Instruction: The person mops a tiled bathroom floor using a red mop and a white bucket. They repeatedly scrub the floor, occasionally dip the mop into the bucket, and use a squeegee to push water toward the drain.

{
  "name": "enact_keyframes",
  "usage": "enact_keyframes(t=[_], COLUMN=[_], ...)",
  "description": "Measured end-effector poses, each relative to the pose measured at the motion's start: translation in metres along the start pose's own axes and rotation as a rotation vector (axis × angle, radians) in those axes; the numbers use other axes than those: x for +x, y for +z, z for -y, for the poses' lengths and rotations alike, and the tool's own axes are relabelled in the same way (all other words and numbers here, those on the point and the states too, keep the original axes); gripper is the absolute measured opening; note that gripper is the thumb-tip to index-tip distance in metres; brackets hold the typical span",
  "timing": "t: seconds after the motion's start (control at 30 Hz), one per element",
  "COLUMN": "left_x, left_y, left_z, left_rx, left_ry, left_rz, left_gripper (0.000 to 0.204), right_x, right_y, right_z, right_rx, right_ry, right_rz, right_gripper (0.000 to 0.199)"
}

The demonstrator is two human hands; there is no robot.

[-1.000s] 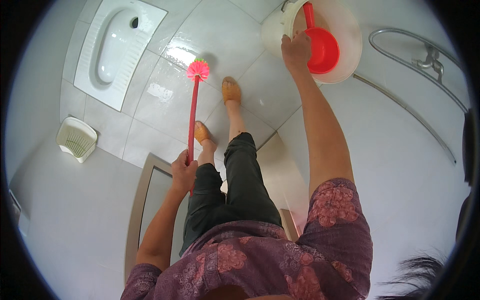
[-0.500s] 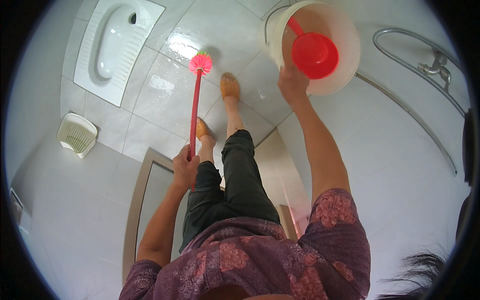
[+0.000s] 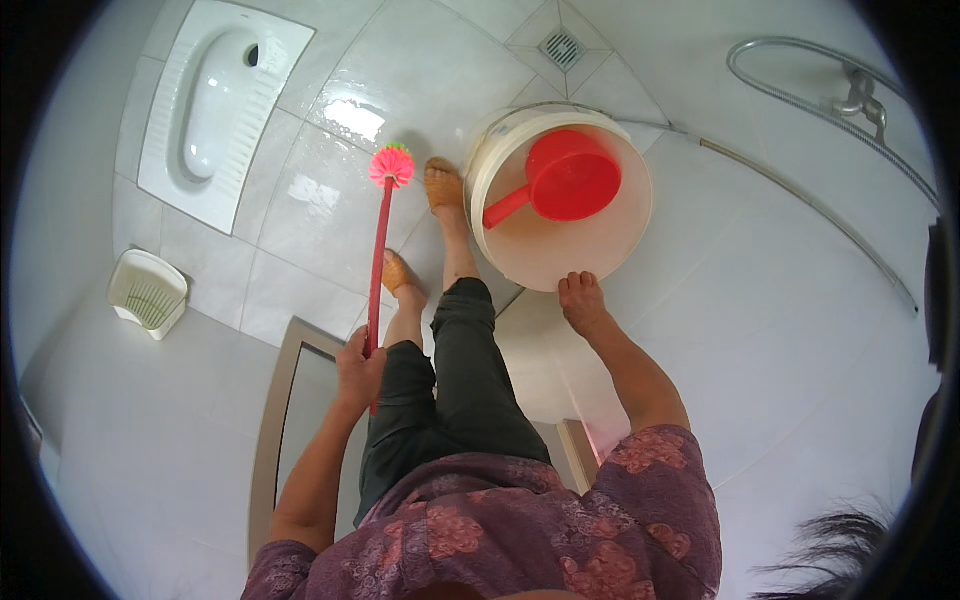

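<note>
My left hand (image 3: 360,373) is closed round the red handle of a toilet brush (image 3: 379,255). Its pink and green bristle head points away from me, over the wet floor. With curled fingers, my right hand (image 3: 583,300) grips the near rim of a large off-white bucket (image 3: 637,215). Inside the bucket lies a red water dipper (image 3: 575,178), its handle pointing left toward the wall of the bucket. The bucket stands close to my right foot, and the brush head hangs a little left of that foot.
A white squat toilet (image 3: 210,120) is set in the tiles at far left. Below it is a small slatted basket (image 3: 148,293). A floor drain (image 3: 562,48) lies beyond the bucket. On the right are a tap (image 3: 860,105) with a metal hose and a grey pipe (image 3: 810,215).
The bucket has come nearer and leftward, exposing the drain. The dipper has swung round inside it. My right hand has shifted from the bucket's left side to its near rim.
</note>
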State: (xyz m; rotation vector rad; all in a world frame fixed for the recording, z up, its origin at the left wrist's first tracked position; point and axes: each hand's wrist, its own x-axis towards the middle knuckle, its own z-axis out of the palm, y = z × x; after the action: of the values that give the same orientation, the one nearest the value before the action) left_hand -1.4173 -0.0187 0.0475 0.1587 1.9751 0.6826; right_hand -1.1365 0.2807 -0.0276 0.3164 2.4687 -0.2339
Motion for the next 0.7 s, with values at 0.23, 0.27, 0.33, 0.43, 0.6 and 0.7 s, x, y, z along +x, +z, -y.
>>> enact_keyframes(t=[0.23, 0.27, 0.33, 0.43, 0.6, 0.7], left_x=[0.005, 0.008, 0.012, 0.02, 0.024, 0.022], left_y=[-0.014, -0.016, -0.019, -0.02, -0.019, -0.021], left_z=[-0.002, -0.003, -0.007, -0.013, -0.023, -0.029], left_rx=[-0.001, 0.023, 0.065, -0.002, -0.176, -0.132], left_ry=[-0.071, -0.033, 0.044, 0.025, -0.053, -0.087], left_rz=[0.028, 0.011, -0.022, 0.017, 0.045, 0.066], left_gripper=[0.036, 0.037, 0.038, 0.04, 0.039, 0.036], right_x=[-0.033, -0.034, -0.035, -0.031, 0.003, 0.029], right_y=[0.001, -0.002, -0.009, -0.026, -0.083, -0.135], right_z=[0.016, 0.018, 0.027, 0.042, -0.021, -0.156], right_rx=[-0.088, -0.076, -0.024, 0.124, 0.025, -0.322], right_ry=[-0.024, -0.018, 0.032, 0.164, 0.284, 0.457], right_rz=[0.286, 0.356, 0.467, 0.418, -0.12, -0.242], right_gripper=[0.016, 0.017, 0.017, 0.012, 0.004, 0.012])
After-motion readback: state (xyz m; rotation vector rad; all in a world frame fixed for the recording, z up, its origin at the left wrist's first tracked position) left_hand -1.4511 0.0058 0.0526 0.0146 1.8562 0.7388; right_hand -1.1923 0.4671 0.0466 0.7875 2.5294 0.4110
